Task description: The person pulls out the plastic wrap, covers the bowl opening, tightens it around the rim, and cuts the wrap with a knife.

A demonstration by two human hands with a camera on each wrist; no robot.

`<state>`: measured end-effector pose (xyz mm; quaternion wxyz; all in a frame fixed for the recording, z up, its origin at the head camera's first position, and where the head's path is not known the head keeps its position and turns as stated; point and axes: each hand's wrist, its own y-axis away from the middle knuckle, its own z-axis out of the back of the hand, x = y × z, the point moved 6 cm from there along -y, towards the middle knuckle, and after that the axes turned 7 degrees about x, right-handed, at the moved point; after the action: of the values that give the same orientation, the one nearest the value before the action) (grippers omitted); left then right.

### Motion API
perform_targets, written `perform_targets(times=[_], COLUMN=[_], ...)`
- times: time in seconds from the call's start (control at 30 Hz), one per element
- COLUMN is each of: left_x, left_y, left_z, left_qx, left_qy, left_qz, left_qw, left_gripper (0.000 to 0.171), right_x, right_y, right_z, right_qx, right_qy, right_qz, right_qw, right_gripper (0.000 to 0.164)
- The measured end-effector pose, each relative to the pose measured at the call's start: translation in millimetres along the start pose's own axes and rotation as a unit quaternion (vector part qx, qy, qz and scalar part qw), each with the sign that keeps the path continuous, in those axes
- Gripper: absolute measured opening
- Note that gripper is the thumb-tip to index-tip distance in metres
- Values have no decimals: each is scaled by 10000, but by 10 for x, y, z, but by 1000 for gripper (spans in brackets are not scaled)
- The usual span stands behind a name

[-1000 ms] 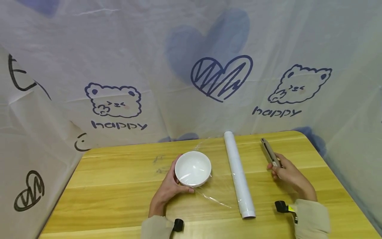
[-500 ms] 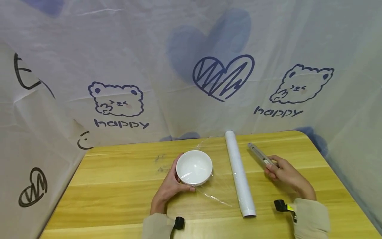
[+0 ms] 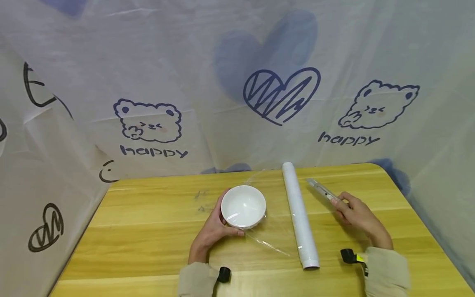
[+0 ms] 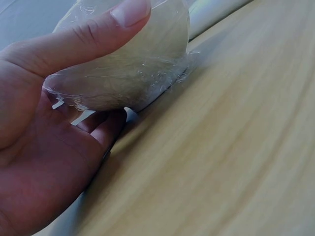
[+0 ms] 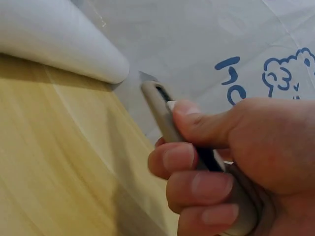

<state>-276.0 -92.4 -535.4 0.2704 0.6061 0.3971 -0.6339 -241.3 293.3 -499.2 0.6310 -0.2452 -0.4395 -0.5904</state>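
Note:
A white bowl (image 3: pixel 243 205) stands on the wooden table, with clear cling film (image 4: pixel 162 73) over and around it. My left hand (image 3: pixel 213 232) holds the bowl from the left, thumb along its near side and fingers round the far side. To its right lies a long white roll of cling film (image 3: pixel 299 214), and film spreads between the roll and the bowl. Right of the roll, my right hand (image 3: pixel 357 215) grips a beige utility knife (image 3: pixel 323 191), thumb on its slider. In the right wrist view a short blade (image 5: pixel 147 76) sticks out of the knife's tip.
The wooden table (image 3: pixel 148 247) ends at a pale cloth backdrop (image 3: pixel 208 136) printed with hearts and bears. Dark scribbled marks (image 3: pixel 201 202) show on the table left of the bowl.
The knife has swung left, its tip now pointing toward the roll, and its blade end shows. My left hand still holds the bowl in place. The head view has shifted slightly.

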Motion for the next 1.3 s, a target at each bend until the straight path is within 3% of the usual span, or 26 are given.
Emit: perform_targets(times=[0.27, 0.57, 0.83, 1.13, 1.2, 1.3], left_x=[-59, -243, -9, -51, -120, -328], left_y=[-38, -20, -25, 29, 44, 58], left_z=[-39, -104, -30, -7, 4, 18], left_qx=[56, 75, -24, 234, 297, 77], left_qy=[-32, 59, 118, 121, 132, -85], left_qz=[189, 239, 171, 118, 64, 54], left_qw=[9998, 9997, 9998, 9996, 9995, 9999], left_gripper=[126, 124, 129, 140, 137, 118], right_x=[-160, -198, -209, -198, -159, -66], right_y=[-29, 5, 67, 59, 60, 49], right_z=[59, 191, 207, 161, 155, 140], right_qx=[-511, -1313, -1494, -1684, -1729, -1586], right_qy=[553, 991, 825, 858, 828, 856], right_qz=[-343, -924, -1371, -1338, -1229, -1038], right_qw=[9966, 9820, 9757, 9728, 9737, 9781], right_gripper=[48, 64, 73, 73, 72, 71])
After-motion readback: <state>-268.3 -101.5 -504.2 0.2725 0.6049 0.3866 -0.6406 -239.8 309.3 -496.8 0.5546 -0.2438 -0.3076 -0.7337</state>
